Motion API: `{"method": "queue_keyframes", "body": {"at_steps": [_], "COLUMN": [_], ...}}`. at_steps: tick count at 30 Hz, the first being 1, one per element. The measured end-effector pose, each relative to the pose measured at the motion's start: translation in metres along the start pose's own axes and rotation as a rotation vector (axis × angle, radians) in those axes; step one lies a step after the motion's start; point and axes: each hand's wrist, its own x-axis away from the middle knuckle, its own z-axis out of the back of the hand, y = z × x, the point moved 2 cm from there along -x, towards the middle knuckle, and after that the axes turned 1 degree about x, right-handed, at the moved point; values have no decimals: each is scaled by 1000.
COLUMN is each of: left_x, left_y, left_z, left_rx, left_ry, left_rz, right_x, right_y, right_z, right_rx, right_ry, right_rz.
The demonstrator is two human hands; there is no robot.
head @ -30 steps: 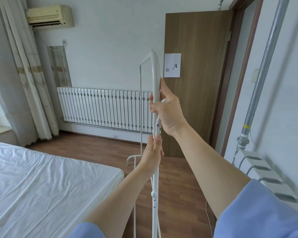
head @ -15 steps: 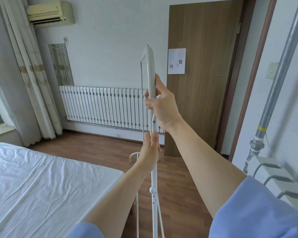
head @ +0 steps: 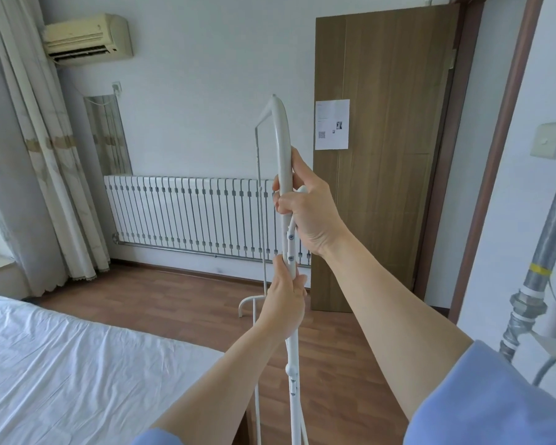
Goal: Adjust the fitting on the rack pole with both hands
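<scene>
A white metal rack frame (head: 283,146) stands upright in front of me, seen edge-on, its curved top corner at about head height. My right hand (head: 305,210) grips the near upright tube just below the bend. My left hand (head: 284,300) grips the same tube lower down, under a bracket with two screws. The far upright and a curved foot (head: 246,301) of the rack show behind, above the wooden floor.
A bed with a white sheet (head: 77,358) fills the lower left. A white radiator (head: 187,216) runs along the far wall. A brown door (head: 382,149) stands open on the right, beside a grey pipe (head: 540,252). Curtains (head: 36,149) hang at the left.
The view has shifted a little and the rack's top now sits lower in the picture. Both hands keep their grip on the tube, the left one slightly lower.
</scene>
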Motion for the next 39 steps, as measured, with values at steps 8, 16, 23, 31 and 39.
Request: {"method": "queue_keyframes", "body": {"at_steps": [8,16,23,31,39], "left_x": [-38,-55,-57,-70,-118], "left_y": [-11,-15,-16,-14,-20], "left_z": [-11,-19,-31,-50,-77], "left_rx": [21,-8,-17,-48,-23], "left_ry": [83,255,357,416,440], "left_rz": [-28,-36,-39,-28,-3], "right_x": [-36,-58,-61,-73,-110], "right_y": [26,39,41,51,76], "right_z": [13,18,30,50,83], "right_rx": [-45,-124,-199,-243,-289], "right_ry": [-35,-152,-211,-227,-261], "right_rz": [-1,-17,-17,-31,-46]}}
